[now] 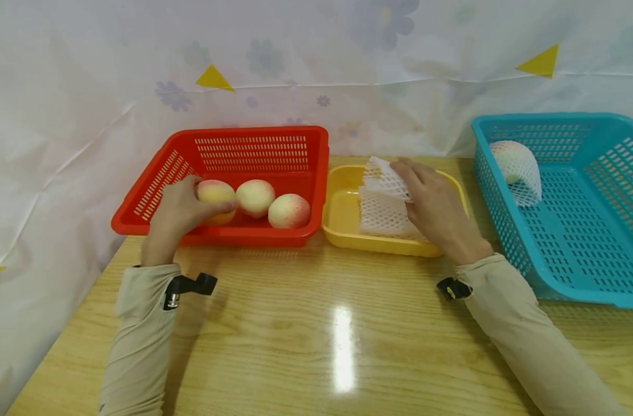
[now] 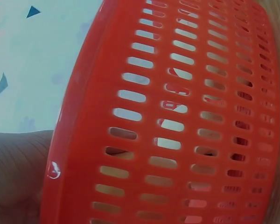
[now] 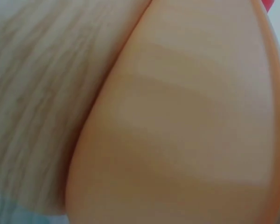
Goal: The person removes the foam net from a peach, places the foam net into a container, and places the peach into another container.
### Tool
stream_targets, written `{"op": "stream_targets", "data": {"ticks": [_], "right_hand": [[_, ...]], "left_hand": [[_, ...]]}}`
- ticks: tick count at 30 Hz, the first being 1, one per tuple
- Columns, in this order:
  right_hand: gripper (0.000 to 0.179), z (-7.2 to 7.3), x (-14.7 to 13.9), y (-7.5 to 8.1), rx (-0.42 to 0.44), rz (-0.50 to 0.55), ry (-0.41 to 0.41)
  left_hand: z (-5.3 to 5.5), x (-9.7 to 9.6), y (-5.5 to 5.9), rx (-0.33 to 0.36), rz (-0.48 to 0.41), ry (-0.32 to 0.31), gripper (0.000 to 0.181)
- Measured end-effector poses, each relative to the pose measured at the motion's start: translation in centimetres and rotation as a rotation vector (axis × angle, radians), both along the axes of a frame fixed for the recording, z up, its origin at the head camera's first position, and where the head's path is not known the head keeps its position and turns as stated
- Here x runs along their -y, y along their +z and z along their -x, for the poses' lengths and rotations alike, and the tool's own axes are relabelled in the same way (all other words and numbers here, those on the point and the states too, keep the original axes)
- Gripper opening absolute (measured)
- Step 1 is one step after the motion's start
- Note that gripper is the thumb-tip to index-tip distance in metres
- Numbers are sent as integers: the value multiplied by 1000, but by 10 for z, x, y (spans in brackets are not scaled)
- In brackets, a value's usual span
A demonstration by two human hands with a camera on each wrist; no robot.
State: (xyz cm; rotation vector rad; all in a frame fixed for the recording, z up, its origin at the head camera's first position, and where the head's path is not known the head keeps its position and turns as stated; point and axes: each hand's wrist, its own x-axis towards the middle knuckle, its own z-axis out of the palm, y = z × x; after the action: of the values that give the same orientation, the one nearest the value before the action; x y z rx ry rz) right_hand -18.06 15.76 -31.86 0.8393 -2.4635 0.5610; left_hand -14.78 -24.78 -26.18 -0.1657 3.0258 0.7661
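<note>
Reaching into the red basket (image 1: 249, 234), the left hand (image 1: 176, 211) in the head view grasps one peach (image 1: 216, 192), its thumb and fingers round the fruit. Two bare peaches lie in the same basket to that hand's right: the nearer one (image 1: 255, 197) just beside the held fruit, the farther one (image 1: 289, 211) closer to the basket's right wall. The right hand (image 1: 435, 205) pinches one white foam net (image 1: 385, 178) over the yellow tray (image 1: 342, 238); more foam netting (image 1: 381, 215) lies in the tray below its fingers, overlapping too much to count. To the right of that hand stands one blue basket (image 1: 581, 254) with one netted peach (image 1: 515, 164) inside. Three baskets or trays and four peaches show in all.

The left wrist view gives what the head view hides: the outer face of the red basket's slotted wall, with part of the left hand beyond its rim and two dark triangles (image 2: 33, 12) on the pale backdrop (image 2: 37, 70). The grasp is hidden here.

The right wrist view shows the smooth outer wall of the tray, looking orange, beside the wood-grained table (image 3: 32, 102); the right hand's grip cannot be told from this side.
</note>
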Motion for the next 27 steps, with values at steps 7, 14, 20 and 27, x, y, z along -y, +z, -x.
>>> {"op": "stream_targets", "data": {"ticks": [7, 14, 20, 27], "right_hand": [[65, 0, 1, -2, 38, -4, 4], [74, 0, -1, -5, 163, -85, -18], [73, -1, -1, -6, 287, -139, -14], [83, -1, -1, -4, 511, -217, 20]], "left_hand": [[0, 0, -1, 21, 6, -1, 92], [0, 0, -3, 7, 45, -25, 84], [1, -1, -5, 17, 68, -36, 79], [2, -3, -7, 52, 63, -19, 77]]}}
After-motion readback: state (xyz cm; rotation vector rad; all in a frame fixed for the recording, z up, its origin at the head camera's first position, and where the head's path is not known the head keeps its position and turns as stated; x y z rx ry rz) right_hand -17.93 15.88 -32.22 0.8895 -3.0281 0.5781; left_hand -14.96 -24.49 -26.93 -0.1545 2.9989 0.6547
